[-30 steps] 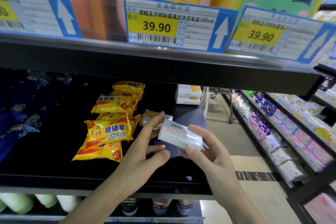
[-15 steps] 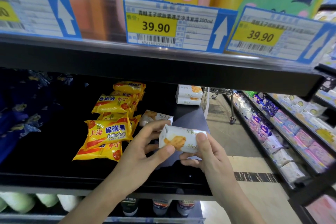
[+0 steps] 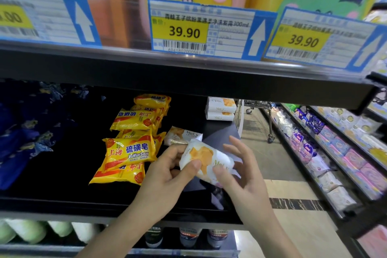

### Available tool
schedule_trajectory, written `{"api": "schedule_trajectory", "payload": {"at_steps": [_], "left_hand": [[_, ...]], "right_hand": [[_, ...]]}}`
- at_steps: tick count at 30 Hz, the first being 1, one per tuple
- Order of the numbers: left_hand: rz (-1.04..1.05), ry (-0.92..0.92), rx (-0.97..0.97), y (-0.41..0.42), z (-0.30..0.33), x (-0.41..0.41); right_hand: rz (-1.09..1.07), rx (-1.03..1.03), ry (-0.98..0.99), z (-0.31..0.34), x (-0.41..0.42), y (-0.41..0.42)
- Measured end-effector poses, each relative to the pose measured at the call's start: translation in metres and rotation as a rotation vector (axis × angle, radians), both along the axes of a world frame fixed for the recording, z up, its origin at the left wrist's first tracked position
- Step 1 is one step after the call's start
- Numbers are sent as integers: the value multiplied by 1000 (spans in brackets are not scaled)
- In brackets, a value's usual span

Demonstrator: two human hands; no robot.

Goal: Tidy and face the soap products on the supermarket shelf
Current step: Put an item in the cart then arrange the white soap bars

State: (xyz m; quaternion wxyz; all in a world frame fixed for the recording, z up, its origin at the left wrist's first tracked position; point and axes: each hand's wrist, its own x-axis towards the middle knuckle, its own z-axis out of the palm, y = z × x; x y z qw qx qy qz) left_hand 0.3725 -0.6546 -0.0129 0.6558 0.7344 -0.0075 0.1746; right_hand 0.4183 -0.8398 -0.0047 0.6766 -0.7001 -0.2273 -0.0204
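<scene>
1. I log one white soap pack with an orange print and partial "Mel.y" lettering, held in the air in front of the black shelf, printed face towards the camera, tilted down to the right.
2. Left hand: fingers curled round the pack's left end, thumb pressed on the front face over the orange print. A firm hold.
3. Right hand: thumb on the pack's lower right face near the lettering; the other fingers are spread and fairly straight behind and beside the pack's right end. I cannot tell whether they touch it.
4. Count of same-brand white packs on the shelf: one loose pack lying flat just behind the held one, and a stack of three boxes at the back right. Four on the shelf, five with the held one.
5. Yellow sulfur soap packs: an untidy overlapping pile left of the hands. I count at least six; the hidden ones cannot be counted. Some labels read upside down.
6. Dark blue packets fill the shelf's far left; number unclear.
7. Three price tags hang on the shelf edge above; two read 39.90.
8. Right of the shelf runs an aisle with a trolley.
</scene>
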Motion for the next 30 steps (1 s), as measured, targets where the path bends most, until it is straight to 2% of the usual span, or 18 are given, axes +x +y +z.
{"api": "schedule_trajectory", "payload": {"at_steps": [4,7,12,16,18,21,23,30], "left_hand": [[51,20,11,-2,2,1],[66,35,21,-5,4,1],[91,56,14,-3,5,3],[102,86,115,-4,3,0],[98,97,299,-4,3,-4],[157,-13,854,-5,1,-12],[172,-29,1018,-6,-1,-18],[207,19,1017,-1,-13,-24]], "right_hand": [[-48,-260,-409,-9,0,0],[-75,-378,-540,-13,1,4],[-77,-355,-516,-9,7,5],[-104,-302,-345,16,31,3],[-57,-344,-260,34,46,10],[19,-425,-246,52,68,29],[82,-509,-274,55,80,44],[212,-629,-254,45,102,79]]}}
